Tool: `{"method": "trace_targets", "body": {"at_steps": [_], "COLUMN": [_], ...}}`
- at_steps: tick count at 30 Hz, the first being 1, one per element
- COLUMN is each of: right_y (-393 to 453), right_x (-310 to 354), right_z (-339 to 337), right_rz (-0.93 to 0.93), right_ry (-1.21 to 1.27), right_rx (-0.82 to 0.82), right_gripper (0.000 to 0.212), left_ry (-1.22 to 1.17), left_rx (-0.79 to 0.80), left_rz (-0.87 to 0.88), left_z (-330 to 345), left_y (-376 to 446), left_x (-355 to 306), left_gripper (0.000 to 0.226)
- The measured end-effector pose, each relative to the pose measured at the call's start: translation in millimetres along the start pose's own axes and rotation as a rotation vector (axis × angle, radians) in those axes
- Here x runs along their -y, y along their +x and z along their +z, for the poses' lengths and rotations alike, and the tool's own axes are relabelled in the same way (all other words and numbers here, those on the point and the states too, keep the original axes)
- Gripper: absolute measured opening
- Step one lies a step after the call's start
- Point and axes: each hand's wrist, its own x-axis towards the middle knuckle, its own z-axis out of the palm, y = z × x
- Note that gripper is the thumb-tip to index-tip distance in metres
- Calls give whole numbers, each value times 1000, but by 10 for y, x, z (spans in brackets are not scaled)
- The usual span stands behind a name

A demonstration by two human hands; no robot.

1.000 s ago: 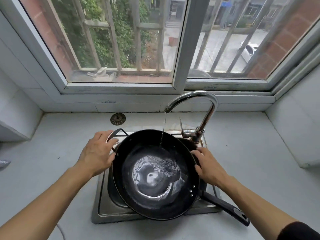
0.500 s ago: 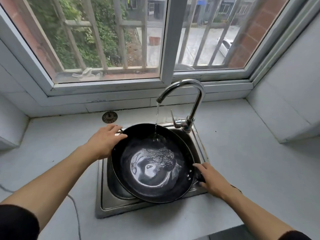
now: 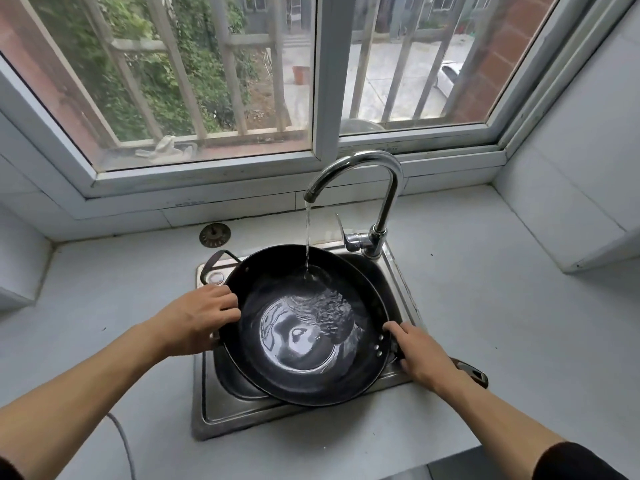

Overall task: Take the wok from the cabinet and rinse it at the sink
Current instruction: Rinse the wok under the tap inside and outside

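Presently, the round black metal wok is held over the stainless steel sink, left hand gripping its rim, right hand its long handle, under the chrome tap's stream; swirling and emptying is judged next.

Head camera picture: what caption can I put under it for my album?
Two hands hold a black wok under the running tap.

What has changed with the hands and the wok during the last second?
The right hand slid from the wok's far right rim down to the handle's base. The left hand moved from the loop handle nearer along the left rim. Water still runs from the faucet.
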Motion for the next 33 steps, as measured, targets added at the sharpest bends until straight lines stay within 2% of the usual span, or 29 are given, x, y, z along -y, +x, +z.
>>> {"method": "trace_targets", "body": {"at_steps": [6, 11, 14, 17, 20, 23, 33], "right_y": [-29, -51, -61, -73, -83, -98, -80], "right_x": [-48, -40, -33, -20, -32, -26, -73], "right_z": [-38, -66, -67, -75, -71, -78, -70], "right_rz": [-98, -103, -107, -107, -113, -116, -117], "right_ry": [52, 66, 73, 76, 73, 73, 84], "right_rx": [-27, -32, -45, -54, -60, -63, -99], "right_gripper": [67, 69, 69, 67, 67, 68, 69], "left_ry": [24, -26, -73, 19, 92, 161, 264], "left_rx": [1, 41, 43, 110, 184, 197, 455], "left_rz": [11, -24, -151, -250, -310, -328, -275], "left_z": [115, 145, 111, 17, -122, -120, -10], "left_y": [-166, -229, -244, -166, -4, 168, 474], "left_x": [-81, -156, -55, 112, 211, 252, 508], "left_gripper": [25, 30, 56, 85, 98, 94, 83]}}
